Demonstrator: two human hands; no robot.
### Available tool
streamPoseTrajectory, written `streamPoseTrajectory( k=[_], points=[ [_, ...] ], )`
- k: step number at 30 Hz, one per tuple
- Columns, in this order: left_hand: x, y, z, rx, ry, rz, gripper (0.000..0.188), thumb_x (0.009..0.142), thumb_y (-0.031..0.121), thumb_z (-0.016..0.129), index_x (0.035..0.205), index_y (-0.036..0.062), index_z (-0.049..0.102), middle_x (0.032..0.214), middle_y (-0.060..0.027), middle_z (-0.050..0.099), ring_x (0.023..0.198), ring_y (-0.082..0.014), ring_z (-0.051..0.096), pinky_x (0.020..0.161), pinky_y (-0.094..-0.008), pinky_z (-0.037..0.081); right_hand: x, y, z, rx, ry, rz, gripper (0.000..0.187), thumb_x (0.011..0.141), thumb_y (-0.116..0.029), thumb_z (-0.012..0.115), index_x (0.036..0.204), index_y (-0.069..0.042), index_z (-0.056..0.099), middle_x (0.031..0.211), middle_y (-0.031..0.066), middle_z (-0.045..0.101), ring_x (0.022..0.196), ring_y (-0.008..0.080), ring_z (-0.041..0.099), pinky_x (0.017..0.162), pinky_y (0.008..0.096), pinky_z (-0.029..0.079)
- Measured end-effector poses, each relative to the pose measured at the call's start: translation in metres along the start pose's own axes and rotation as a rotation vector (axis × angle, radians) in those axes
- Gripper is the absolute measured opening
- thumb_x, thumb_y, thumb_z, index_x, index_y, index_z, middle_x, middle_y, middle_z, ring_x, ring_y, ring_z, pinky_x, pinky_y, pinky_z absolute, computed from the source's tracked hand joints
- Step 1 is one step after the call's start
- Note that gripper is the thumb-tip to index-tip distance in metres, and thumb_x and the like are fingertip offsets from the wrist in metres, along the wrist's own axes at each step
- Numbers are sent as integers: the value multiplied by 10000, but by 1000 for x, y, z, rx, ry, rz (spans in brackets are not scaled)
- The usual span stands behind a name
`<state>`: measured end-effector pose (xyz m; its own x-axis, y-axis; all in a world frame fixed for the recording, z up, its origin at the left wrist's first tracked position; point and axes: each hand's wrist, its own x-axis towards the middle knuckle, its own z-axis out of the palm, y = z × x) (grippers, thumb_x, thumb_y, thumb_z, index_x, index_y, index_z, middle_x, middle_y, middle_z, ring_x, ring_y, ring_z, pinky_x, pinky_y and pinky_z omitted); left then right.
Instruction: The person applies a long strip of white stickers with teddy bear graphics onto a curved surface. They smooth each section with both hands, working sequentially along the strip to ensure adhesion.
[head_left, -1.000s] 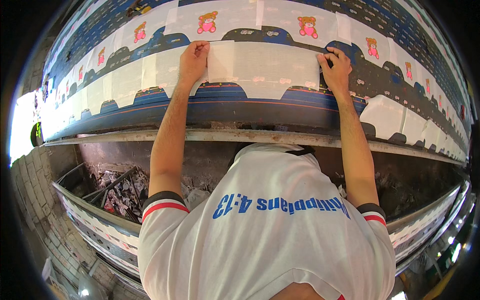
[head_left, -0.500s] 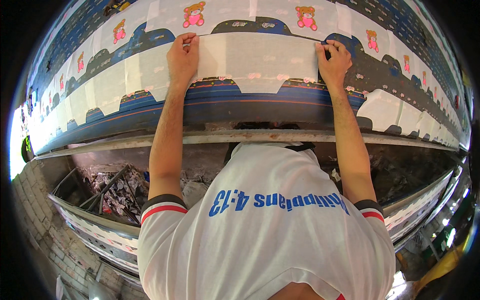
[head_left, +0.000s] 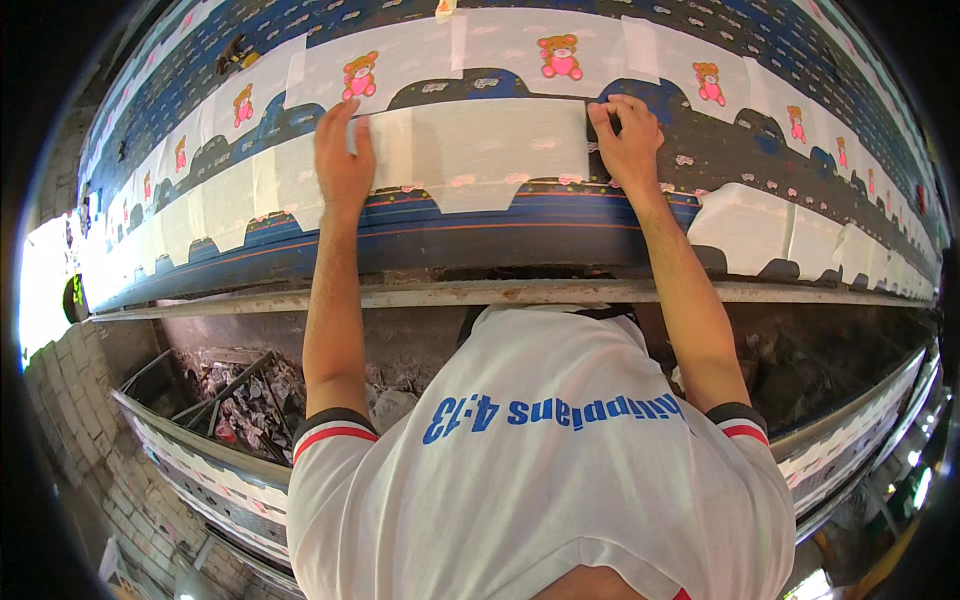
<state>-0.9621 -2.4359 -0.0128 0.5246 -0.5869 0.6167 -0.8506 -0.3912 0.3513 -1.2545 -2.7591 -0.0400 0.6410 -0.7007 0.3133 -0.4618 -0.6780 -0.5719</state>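
Note:
A pale, thin cloth piece (head_left: 480, 150) with a notched lower edge lies flat on the dark blue, patterned table (head_left: 470, 238), among a row of similar pieces. My left hand (head_left: 343, 165) rests at its upper left part, thumb and fingers apart, below a printed pink and brown teddy bear (head_left: 360, 75). At the upper right corner of the piece is my right hand (head_left: 630, 145), its thumb and forefinger curled together at the cloth's edge. The fingertips partly hide that corner.
Another row of white pieces with teddy bears (head_left: 560, 57) runs beyond my hands. More white pieces (head_left: 745, 225) lie to the right. A rail (head_left: 480, 293) borders the table's near side. Scraps fill a trough (head_left: 262, 395) at lower left, beside a brick wall (head_left: 95, 430).
My left hand has gone from a pinch at the upper edge to spread fingers. My right hand stays at the upper right corner. The whole view has shifted slightly.

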Motion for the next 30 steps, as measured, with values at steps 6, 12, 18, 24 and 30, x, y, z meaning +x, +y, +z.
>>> streamPoseTrajectory(
  k=[6, 12, 18, 24, 30],
  points=[
    [-37, 67, 66, 419, -402, -108, 917, 1112, 605, 467, 1636, -136, 334, 1745, -373, 233, 1646, -538, 176, 1279, -757, 135, -12, 49, -91, 48, 65, -113, 262, 995, -446, 775, 1067, -198, 813, 1399, 64, 660, 1333, 318, 565, 1153, 541, 343],
    [-37, 246, 140, 203, -448, -40, 860, 1109, 575, 503, 1637, -92, 378, 1748, -339, 258, 1648, -517, 183, 1293, -728, 122, -30, 183, -178, -30, 54, 0, 275, 1053, -409, 722, 1148, -161, 795, 1419, 74, 657, 1339, 318, 568, 1148, 493, 397],
    [-21, 407, 173, -72, -480, -5, 530, 1094, 507, 589, 1350, 50, 668, 1426, -210, 575, 1370, -417, 494, 1186, -671, 287, -42, 268, -248, -24, -128, -24, 219, 1063, -301, 708, 1202, -149, 780, 1435, 70, 646, 1361, 325, 551, 1170, 501, 392],
    [-20, 487, 180, -252, -632, -465, 279, 1077, 321, 704, 1050, 43, 706, 1004, -107, 713, 891, -311, 694, 796, -453, 544, -49, 307, -282, -47, -273, -117, 369, 1003, -201, 767, 1370, -182, 727, 1522, 85, 577, 1425, 348, 483, 1228, 509, 343],
    [-36, 508, 159, -572, -380, 446, 249, 836, -33, 769, 1064, 59, 738, 1025, -97, 728, 880, -298, 733, 735, -411, 600, -37, 309, -296, -42, -418, -157, 626, 932, -148, 809, 1523, -267, 640, 1607, 85, 503, 1462, 363, 445, 1238, 500, 334]
  ],
)
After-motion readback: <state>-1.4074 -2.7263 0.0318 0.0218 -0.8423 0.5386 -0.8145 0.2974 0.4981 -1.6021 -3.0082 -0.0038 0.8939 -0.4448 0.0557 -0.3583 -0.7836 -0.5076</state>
